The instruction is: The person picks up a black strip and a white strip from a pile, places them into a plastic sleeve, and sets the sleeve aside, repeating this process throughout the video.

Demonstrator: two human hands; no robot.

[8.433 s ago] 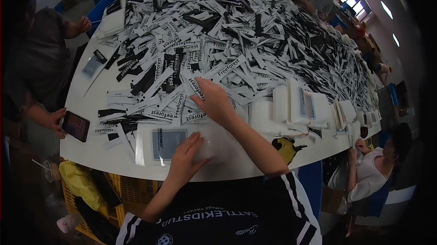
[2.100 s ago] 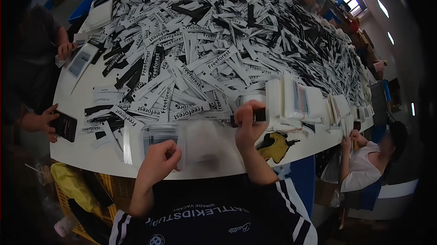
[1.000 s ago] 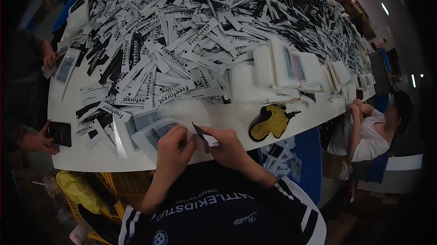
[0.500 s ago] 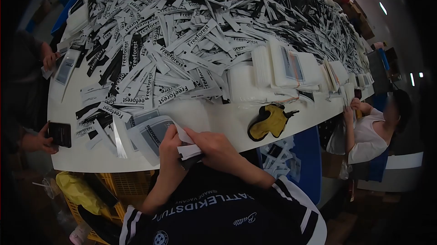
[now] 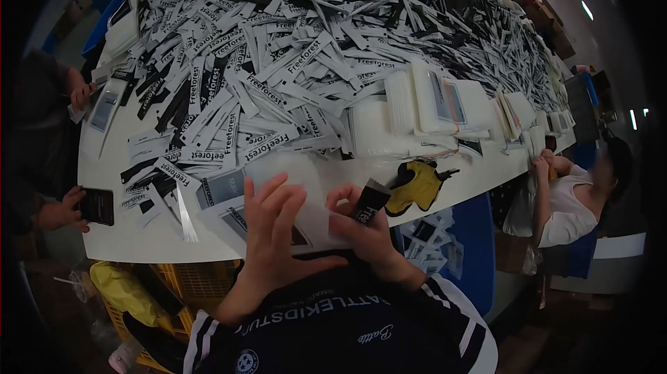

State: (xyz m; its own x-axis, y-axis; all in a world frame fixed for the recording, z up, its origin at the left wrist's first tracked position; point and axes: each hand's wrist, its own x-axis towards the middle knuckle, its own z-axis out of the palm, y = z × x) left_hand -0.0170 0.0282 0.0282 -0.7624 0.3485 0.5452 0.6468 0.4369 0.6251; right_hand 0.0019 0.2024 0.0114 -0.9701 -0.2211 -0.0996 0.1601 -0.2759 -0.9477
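My left hand [image 5: 271, 235] is open, palm up and fingers spread, holding nothing. It is over a frosted plastic bag [image 5: 316, 224] with a dark printed label. In my right hand [image 5: 365, 238] a black stick sachet [image 5: 372, 201] is gripped upright between thumb and fingers. The right fingers also overlap the edge of the bag. Just beyond the hands lies another printed bag [image 5: 221, 186] on the white table [image 5: 139, 245]. A heap of black and white stick sachets [image 5: 292, 61] covers the table ahead.
Stacks of frosted bags [image 5: 451, 106] stand right of the heap. A yellow and black pouch [image 5: 415, 186] lies near the edge. Below is a blue bin [image 5: 472, 256] with packets. One person's hand holds a phone [image 5: 96, 206] at left; another person [image 5: 570, 200] is at right.
My hands have moved apart. The left has opened and let go of the white and black sachets; the right has shifted rightward and now holds a black sachet upright.
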